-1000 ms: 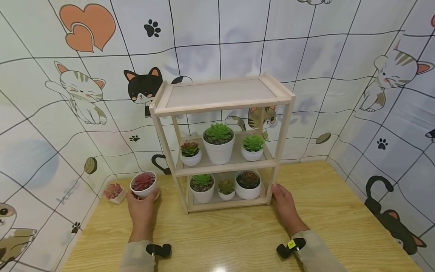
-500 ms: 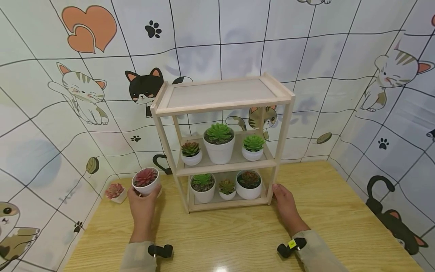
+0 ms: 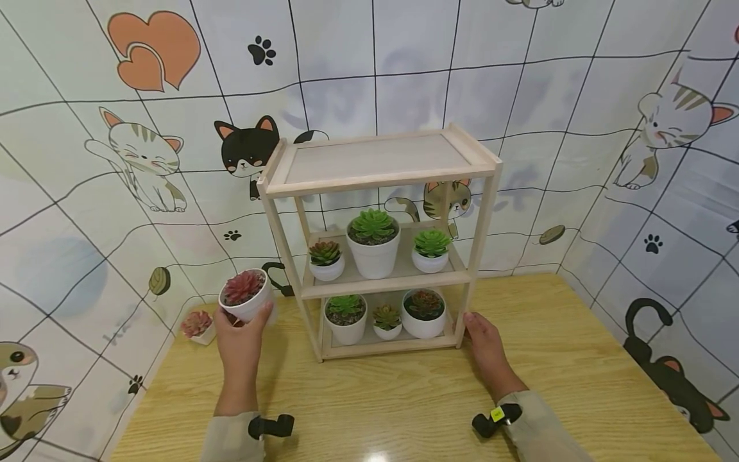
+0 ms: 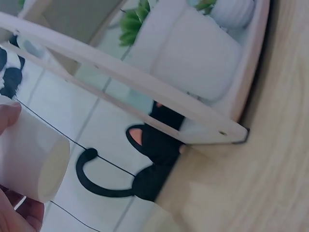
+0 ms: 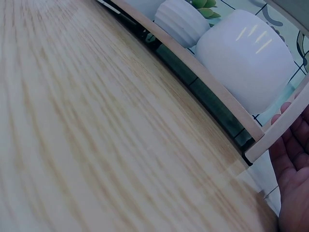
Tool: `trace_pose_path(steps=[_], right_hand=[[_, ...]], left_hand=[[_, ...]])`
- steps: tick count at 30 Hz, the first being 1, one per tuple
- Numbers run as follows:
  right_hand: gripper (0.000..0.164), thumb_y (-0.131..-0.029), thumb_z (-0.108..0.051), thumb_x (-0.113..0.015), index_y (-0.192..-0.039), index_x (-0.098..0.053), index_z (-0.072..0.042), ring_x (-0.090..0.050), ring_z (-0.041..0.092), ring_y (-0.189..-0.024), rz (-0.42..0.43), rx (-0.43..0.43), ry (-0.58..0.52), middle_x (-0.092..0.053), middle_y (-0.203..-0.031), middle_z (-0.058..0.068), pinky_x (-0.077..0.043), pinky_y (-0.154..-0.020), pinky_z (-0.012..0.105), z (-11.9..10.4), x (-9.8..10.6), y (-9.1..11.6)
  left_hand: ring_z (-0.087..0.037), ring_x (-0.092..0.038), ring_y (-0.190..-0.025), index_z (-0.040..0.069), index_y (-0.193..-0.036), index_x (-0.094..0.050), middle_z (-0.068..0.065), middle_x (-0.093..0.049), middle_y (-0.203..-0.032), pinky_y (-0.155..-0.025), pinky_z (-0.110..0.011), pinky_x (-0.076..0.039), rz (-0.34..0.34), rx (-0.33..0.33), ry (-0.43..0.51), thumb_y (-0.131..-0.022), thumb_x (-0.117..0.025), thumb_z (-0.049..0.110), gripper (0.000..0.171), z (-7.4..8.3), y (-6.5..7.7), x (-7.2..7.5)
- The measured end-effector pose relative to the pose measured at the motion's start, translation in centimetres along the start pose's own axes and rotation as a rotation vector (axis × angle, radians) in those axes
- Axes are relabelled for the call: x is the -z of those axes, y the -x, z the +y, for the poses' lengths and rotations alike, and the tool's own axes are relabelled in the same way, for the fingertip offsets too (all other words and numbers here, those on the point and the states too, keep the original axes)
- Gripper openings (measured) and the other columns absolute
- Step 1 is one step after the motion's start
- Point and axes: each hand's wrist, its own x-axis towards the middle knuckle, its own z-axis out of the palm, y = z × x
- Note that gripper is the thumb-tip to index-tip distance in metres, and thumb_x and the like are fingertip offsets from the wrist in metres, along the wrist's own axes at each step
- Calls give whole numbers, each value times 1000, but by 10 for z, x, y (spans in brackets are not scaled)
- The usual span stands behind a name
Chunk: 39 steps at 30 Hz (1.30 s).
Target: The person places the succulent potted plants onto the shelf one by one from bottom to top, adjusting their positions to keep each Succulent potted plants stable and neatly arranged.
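Note:
In the head view, my left hand (image 3: 240, 350) grips a white pot with a red succulent (image 3: 245, 288), raised above the table and slightly tilted. The left wrist view shows the underside of this white pot (image 4: 31, 157) with fingers around it. My right hand (image 3: 488, 351) holds the lower right front leg of a pale wooden shelf rack (image 3: 378, 187); in the right wrist view, the fingers (image 5: 289, 145) lie behind that leg. On the middle shelf stand a large green succulent (image 3: 373, 253) and two small ones. Three potted succulents (image 3: 424, 314) occupy the bottom shelf.
A small pink succulent in a white pot (image 3: 199, 326) stands on the wooden table (image 3: 369, 404) at the far left. Behind the rack rises a wall (image 3: 340, 58) covered with cat drawings. Bare wood lies in front of the rack.
My left hand has lifted the red succulent's pot upward, tilting it slightly. The right hand stays at the rack's leg, and the rack has not visibly moved.

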Motion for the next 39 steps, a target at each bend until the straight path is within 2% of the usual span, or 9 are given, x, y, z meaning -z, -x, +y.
trace_pose_path(steps=[3,10,19,25,29,33,39], right_hand=[[49,-114,-31,-40,-124,-60,13,-64,-1,-104,2,-4,3,-71,-109,3,-48,-93,11,0,0,0],[47,-114,-29,-40,-121,-61,12,-65,0,-102,6,-1,-6,-72,-107,3,-48,-92,11,1,-1,-1],[46,-114,-29,-40,-122,-61,12,-65,1,-101,0,9,-5,-72,-106,2,-48,-91,13,3,1,-2],[50,-114,-32,-40,-123,-60,12,-64,1,-102,1,1,8,-71,-108,5,-49,-92,13,4,1,-2],[53,-114,-34,-40,-124,-60,13,-64,0,-102,1,0,11,-70,-111,14,-48,-92,13,6,1,-2],[55,-113,-37,-40,-125,-59,13,-63,-1,-102,3,-12,8,-68,-116,21,-47,-92,12,6,0,-2],[54,-113,-37,-40,-123,-60,12,-63,0,-103,-1,-7,15,-67,-115,21,-47,-93,11,6,0,-1]], left_hand=[[-13,-52,-116,11,-156,-37,-6,-53,-141,-88,-10,-45,-12,-45,6,-85,-87,30,88,11,5,0],[-11,-51,-119,14,-154,-39,1,-52,-139,-100,-24,-43,-42,-116,27,-87,-86,26,83,34,17,-1],[-13,-53,-122,13,-153,-41,5,-54,-138,-104,-24,-41,-50,-159,90,-89,-83,16,77,61,33,0],[-14,-54,-121,14,-151,-44,6,-55,-135,-99,-14,-43,-64,-211,123,-89,-82,11,74,70,41,0],[-15,-55,-120,13,-150,-46,5,-57,-134,-99,-15,-43,-66,-265,146,-87,-82,6,73,72,43,-1],[-16,-56,-119,12,-149,-47,4,-58,-134,-99,-15,-44,-67,-290,168,-86,-81,3,72,77,46,-2],[-18,-56,-123,12,-149,-48,-1,-59,-136,-103,-17,-45,-93,-336,231,-85,-80,-1,72,85,53,-5]])
